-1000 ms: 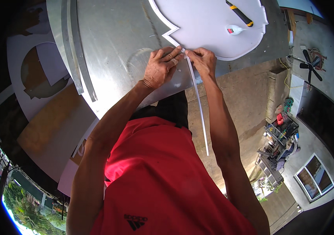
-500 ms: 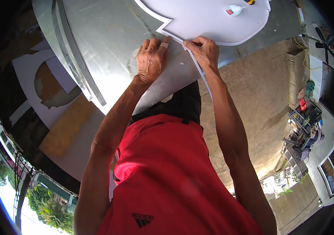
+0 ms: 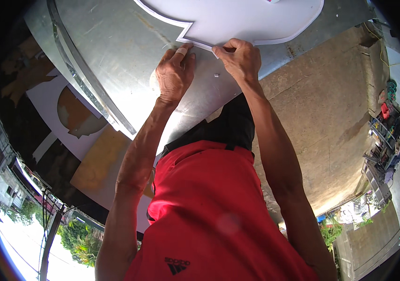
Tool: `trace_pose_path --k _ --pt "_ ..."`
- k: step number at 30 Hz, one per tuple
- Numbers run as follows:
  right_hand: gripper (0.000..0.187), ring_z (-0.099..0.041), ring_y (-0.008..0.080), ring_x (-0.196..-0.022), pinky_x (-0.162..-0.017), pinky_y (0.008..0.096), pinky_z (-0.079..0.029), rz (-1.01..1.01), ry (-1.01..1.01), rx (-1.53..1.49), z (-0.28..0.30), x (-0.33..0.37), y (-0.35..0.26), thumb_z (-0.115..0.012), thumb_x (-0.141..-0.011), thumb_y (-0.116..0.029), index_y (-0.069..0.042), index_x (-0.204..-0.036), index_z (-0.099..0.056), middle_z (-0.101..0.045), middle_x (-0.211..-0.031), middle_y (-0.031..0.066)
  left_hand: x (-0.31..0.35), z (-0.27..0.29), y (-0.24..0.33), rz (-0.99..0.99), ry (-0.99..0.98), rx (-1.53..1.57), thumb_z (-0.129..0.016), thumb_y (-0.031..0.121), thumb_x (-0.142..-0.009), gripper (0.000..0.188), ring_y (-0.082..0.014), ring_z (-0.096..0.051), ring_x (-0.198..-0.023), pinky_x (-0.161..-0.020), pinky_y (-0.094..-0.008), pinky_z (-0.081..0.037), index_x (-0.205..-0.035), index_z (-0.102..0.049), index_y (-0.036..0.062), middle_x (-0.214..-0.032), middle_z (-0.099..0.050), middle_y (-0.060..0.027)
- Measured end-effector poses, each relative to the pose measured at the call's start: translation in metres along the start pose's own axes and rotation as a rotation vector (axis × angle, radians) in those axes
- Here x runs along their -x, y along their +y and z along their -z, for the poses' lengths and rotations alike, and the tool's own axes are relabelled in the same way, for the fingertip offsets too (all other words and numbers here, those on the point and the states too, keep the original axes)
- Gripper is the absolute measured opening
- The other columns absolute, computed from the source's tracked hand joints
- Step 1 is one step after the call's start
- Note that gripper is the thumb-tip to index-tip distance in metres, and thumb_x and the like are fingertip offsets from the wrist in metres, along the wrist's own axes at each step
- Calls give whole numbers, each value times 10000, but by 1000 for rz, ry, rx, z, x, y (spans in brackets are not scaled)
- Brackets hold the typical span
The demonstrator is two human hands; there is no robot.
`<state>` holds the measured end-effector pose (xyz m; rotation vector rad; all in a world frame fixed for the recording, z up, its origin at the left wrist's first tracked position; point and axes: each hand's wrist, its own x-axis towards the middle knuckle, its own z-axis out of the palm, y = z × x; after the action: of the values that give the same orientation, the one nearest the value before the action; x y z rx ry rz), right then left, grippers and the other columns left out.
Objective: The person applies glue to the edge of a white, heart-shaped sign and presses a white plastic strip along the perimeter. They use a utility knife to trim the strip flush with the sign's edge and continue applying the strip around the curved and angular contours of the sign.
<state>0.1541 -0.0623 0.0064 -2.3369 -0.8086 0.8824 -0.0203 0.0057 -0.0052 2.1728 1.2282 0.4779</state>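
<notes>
Pressure should be running evenly: right hand (image 3: 241, 58) is pinching white edging (image 3: 201, 45), left hand (image 3: 175, 75), loosely part-open, is touching it

Bars (image 3: 86, 77) lie along the left edge of the tabletop (image 3: 120, 56). To their right lies a panel (image 3: 242, 21), an edging strip (image 3: 162, 19) along its rim. A scrap (image 3: 216, 75) lies between panel and near edge; beyond that edge, rightward, is floor (image 3: 317, 107).

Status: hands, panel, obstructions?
Left hand: fingertips at white edging. Right hand: pinching edging further right. White panel: flat on metal table. Small pale scrap between hands, apart from edging; likely not in the way.
</notes>
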Motion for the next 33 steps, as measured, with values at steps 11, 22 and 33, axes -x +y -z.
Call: trace_pose_path --k 11,22,33 --pt "363 -686 189 -634 -642 352 -523 76 -14 21 -1 0 8 -818 -858 -438 -77 -848 -782 -741 -704 30 -27 -8 5 502 96 348 -908 326 -805 429 -105 -687 -605 -544 -240 -562 -970 -761 -42 -768 -760 -93" --pt "304 -654 159 -595 -610 327 -505 244 43 -48 -8 4 25 -802 -903 -358 -60 -862 -762 -717 -680 47 -26 -13 0 481 95 313 -922 389 -757 475 -165 -709 -610 -591 -312 -571 -912 -759 -29 -707 -744 -105" --pt "239 -672 170 -646 -629 325 -517 362 54 -29 -2 5 33 -780 -925 -296 -58 -944 -766 -728 -745 75 -3 -29 7 -432 209 82 -782 10 -789 253 -269 -662 -926 -807 -380 -561 -1034 -781 75 -1039 -688 -56"
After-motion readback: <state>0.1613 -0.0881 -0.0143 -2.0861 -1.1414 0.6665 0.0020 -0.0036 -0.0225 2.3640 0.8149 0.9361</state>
